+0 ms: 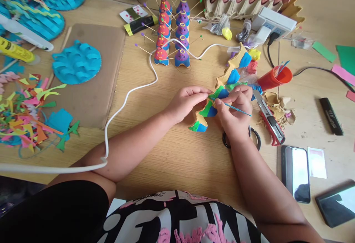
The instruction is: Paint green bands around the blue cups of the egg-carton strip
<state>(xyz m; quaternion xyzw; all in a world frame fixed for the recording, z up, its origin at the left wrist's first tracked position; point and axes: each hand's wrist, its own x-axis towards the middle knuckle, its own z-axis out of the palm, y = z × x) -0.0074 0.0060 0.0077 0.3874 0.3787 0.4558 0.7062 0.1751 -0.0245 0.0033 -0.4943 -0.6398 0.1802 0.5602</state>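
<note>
A strip of egg-carton cups point(232, 76), partly covered in blue and green, lies at a slant in front of me. My left hand point(190, 102) pinches its left edge with fingers pressed together. In my right hand point(235, 108) is a thin blue stick point(235, 108), its tip at the green part of the strip. Black scissor handles point(256, 137) show partly beneath my right wrist. Behind the hands stand a red row point(163, 31) and a purple row point(182, 31) of cups with faces and pin-like sticks.
A white cable point(130, 92) runs across the table and my left forearm. To the right are a cutter knife point(269, 117), a red cup point(274, 78), a power strip point(273, 23) and a phone point(296, 174). Cardboard point(91, 102) and paper scraps point(24, 121) lie left.
</note>
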